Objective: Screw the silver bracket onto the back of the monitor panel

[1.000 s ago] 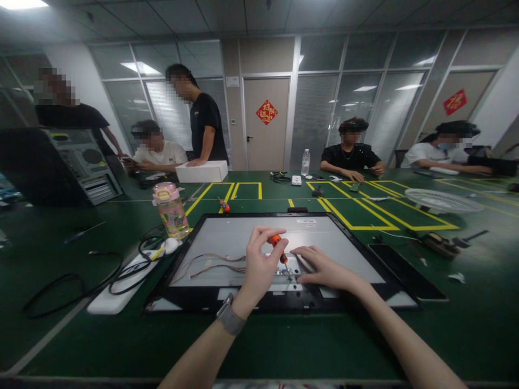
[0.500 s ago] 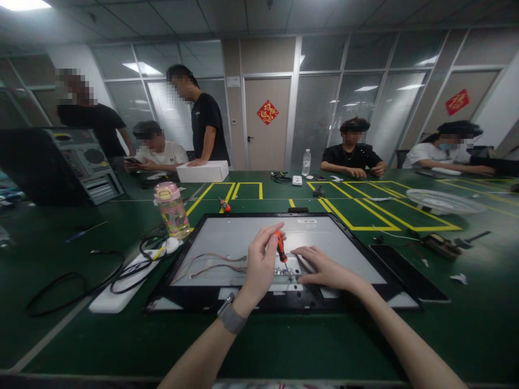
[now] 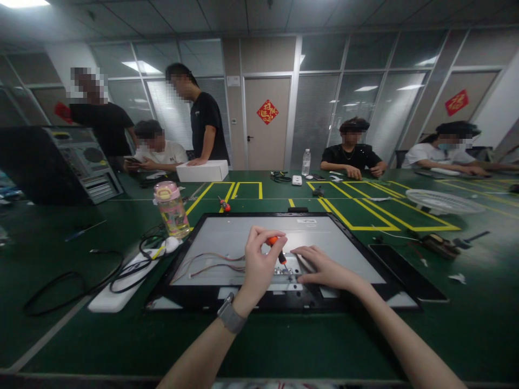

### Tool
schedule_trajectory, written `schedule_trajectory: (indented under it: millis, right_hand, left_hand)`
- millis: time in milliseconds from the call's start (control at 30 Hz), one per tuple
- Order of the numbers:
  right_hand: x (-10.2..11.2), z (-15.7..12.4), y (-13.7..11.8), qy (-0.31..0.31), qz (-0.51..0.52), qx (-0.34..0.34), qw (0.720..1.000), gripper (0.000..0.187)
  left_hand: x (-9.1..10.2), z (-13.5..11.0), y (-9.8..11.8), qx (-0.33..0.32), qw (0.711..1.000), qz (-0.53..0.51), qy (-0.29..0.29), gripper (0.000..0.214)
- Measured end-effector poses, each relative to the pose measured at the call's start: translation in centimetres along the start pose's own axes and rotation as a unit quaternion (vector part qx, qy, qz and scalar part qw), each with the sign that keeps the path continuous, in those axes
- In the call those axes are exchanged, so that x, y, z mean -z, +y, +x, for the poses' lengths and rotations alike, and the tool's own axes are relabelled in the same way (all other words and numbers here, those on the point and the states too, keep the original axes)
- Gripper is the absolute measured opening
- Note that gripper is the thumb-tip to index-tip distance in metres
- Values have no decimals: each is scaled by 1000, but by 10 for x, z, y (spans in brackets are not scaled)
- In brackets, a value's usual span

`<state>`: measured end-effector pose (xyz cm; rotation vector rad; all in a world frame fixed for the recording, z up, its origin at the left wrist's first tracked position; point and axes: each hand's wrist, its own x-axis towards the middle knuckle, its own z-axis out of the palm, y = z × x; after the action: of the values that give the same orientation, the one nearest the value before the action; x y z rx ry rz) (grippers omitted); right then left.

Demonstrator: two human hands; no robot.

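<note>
A monitor lies face down on the green table, its grey back panel framed in black. My left hand is closed round a small orange-handled screwdriver, whose tip points down at a small metal part on the panel's lower middle. My right hand lies flat on the panel just right of the tip, fingers stretched out and pressing there. Thin coloured wires run across the panel to the left of my left hand.
A pink-capped bottle, black cables and a white strip sit at the left. A computer case stands far left. A black slab lies right of the monitor, a white fan grille beyond. Several people sit or stand across the table.
My left fingers have shifted on the screwdriver handle, closing over its top again. A standing person at the far left has moved rightward. My right hand has stayed put.
</note>
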<state>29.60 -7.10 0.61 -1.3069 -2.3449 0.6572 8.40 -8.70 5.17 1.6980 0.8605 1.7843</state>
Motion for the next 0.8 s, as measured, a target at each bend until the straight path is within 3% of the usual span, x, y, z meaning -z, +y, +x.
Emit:
schedule_trajectory:
  millis: [300, 500, 700, 800]
  right_hand:
    - [2, -1, -3, -5, 4, -6, 1000, 69]
    - [2, -1, -5, -7, -1, -9, 1000, 68]
    - [3, -2, -8, -8, -5, -4, 1000, 65]
    - [4, -2, -9, -9, -6, -3, 1000, 65]
  left_hand:
    - [0, -3, 3, 39, 997, -46, -38, 28]
    - [0, -2, 3, 0, 1000, 20, 1, 15]
    - [1, 0, 3, 51, 997, -59, -27, 25]
    - [1, 0, 3, 39, 997, -56, -33, 25]
